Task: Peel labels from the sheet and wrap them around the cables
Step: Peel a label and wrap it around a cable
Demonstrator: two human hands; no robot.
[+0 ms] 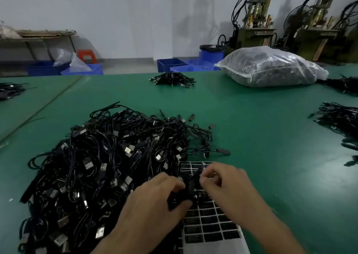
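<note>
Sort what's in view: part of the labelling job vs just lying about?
In use: left hand, right hand, the cable pinched between them, label sheet under them, big cable pile beside it.
Lying about: bagged cables, far small pile, right-edge pile, blue crates, machines.

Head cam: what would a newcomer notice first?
The big pile of black cables on the green table, near left, dominates. Just right of it, the left hand and right hand pinch one cable above the label sheet. A stuffed clear bag sits far right.
</note>
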